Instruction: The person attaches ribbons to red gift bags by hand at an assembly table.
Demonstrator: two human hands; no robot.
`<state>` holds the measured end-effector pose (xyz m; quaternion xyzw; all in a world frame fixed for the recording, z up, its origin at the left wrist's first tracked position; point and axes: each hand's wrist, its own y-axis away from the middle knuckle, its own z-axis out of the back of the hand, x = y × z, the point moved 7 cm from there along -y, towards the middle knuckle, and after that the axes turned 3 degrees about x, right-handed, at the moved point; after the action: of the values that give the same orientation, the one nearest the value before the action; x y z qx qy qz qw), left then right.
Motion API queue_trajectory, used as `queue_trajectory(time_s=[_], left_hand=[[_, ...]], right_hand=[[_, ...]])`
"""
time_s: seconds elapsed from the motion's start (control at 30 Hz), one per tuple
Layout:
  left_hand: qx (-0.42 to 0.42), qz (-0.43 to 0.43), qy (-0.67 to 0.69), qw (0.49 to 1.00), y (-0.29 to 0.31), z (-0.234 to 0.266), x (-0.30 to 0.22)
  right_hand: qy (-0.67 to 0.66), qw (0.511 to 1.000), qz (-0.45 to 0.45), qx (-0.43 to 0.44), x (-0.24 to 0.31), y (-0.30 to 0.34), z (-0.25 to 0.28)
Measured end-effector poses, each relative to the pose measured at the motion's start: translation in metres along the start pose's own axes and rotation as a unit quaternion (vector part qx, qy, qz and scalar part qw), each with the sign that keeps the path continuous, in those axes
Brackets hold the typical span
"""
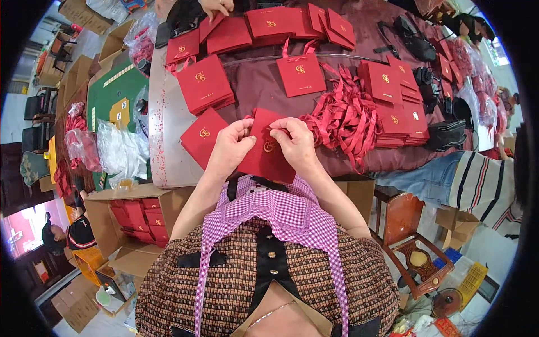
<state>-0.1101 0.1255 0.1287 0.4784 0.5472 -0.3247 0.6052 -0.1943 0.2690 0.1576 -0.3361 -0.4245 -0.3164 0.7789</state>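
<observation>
A red paper gift bag [264, 160] with a gold emblem is held upright in front of my chest. My left hand [231, 145] pinches its upper left edge, fingers bent. At its upper right, my right hand [295, 143] is closed with thumb and forefinger together; whether a ribbon end is between them is too small to tell. Just right of that hand lies a tangled heap of red ribbons [348, 118]. Behind my left hand rests another red bag [203, 135], partly covered. Farther off, a bag with ribbon handles [301, 74] lies flat on the dark red cloth.
Stacked red bags [205, 84] lie beyond my left hand, with more stacks [396, 121] right of the ribbons. A co-worker's hand [216, 7] touches bags across the table. An open carton [106, 224] of red bags stands at my left; a wooden chair [407, 213] at my right.
</observation>
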Motion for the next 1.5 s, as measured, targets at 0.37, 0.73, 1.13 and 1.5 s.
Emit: queue_trajectory(time_s=[0.37, 0.73, 1.13, 1.5], left_hand=[[0.014, -0.013, -0.032, 0.999, 0.000, -0.004, -0.002], [-0.003, -0.042, -0.125, 0.991, 0.006, -0.010, -0.012], [-0.013, -0.205, -0.322, 0.924, 0.004, -0.028, -0.030], [0.069, -0.269, -0.334, 0.901, 0.006, -0.026, -0.046]], right_hand=[[0.127, 0.985, 0.118, -0.014, 0.022, -0.004, -0.002], [0.126, 0.989, 0.078, 0.019, 0.019, -0.003, -0.007], [0.253, 0.956, 0.142, 0.046, 0.025, -0.004, -0.013], [-0.042, 0.996, -0.025, 0.073, 0.020, -0.006, 0.009]])
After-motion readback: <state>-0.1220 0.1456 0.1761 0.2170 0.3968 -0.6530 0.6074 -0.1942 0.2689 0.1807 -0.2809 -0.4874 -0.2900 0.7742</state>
